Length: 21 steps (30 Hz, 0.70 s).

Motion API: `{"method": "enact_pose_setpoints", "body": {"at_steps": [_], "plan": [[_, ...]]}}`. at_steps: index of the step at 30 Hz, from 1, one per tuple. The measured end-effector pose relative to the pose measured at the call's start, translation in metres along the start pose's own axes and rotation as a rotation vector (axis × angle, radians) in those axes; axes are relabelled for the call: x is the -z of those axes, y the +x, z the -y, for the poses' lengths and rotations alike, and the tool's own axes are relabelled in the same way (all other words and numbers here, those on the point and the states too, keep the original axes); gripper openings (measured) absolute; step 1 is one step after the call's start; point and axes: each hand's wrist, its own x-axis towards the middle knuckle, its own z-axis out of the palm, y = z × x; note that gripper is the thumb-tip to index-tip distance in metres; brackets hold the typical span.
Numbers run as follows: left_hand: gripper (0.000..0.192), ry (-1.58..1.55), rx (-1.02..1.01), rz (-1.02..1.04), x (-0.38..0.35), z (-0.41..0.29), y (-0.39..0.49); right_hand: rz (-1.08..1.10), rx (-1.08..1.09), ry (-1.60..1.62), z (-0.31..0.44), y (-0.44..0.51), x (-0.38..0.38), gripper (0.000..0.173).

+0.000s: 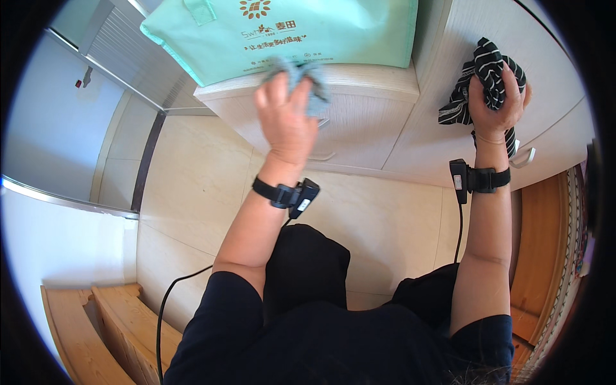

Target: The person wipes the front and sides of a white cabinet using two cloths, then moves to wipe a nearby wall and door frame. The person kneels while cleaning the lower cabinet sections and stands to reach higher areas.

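Note:
My left hand [288, 115] grips a crumpled light blue-grey cloth [317, 91] at the front edge of a pale wood-grain cabinet [365, 115]. Both the hand and the cloth are slightly blurred. Just behind the cloth, a mint-green fabric bag [356, 33] with brown printing lies on the cabinet top. In my right hand [498, 108] is a bunched black cloth with white stripes [489, 57], held in front of the taller pale cabinet section at the right. Part of that cloth hangs below the hand. Each wrist wears a black strap with a small black device.
Cables run from the wrist devices. Cabinet handles [523, 158] stick out at the right and below my left hand. Orange-brown wooden furniture stands at the lower left [77, 327] and at the right edge [539, 240]. A metal-framed glass door [120, 86] is at the left.

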Motion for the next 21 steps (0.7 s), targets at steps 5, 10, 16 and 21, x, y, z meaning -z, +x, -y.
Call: {"method": "enact_pose_setpoints", "body": {"at_steps": [5, 10, 16, 21], "plan": [[0.043, -0.14, -0.177, 0.014, -0.01, -0.068, 0.03, 0.002, -0.022, 0.004, 0.0, 0.0, -0.001, 0.053], [0.041, -0.235, -0.237, 0.037, -0.017, -0.078, 0.03, 0.002, 0.003, 0.015, -0.002, -0.001, 0.0, 0.054], [0.051, 0.014, -0.069, 0.028, 0.008, 0.021, 0.004, -0.024, 0.01, 0.045, -0.005, -0.003, -0.003, 0.053], [0.048, 0.172, 0.061, -0.005, 0.027, 0.069, 0.004, -0.028, 0.01, 0.032, -0.003, -0.001, -0.002, 0.055]]}}
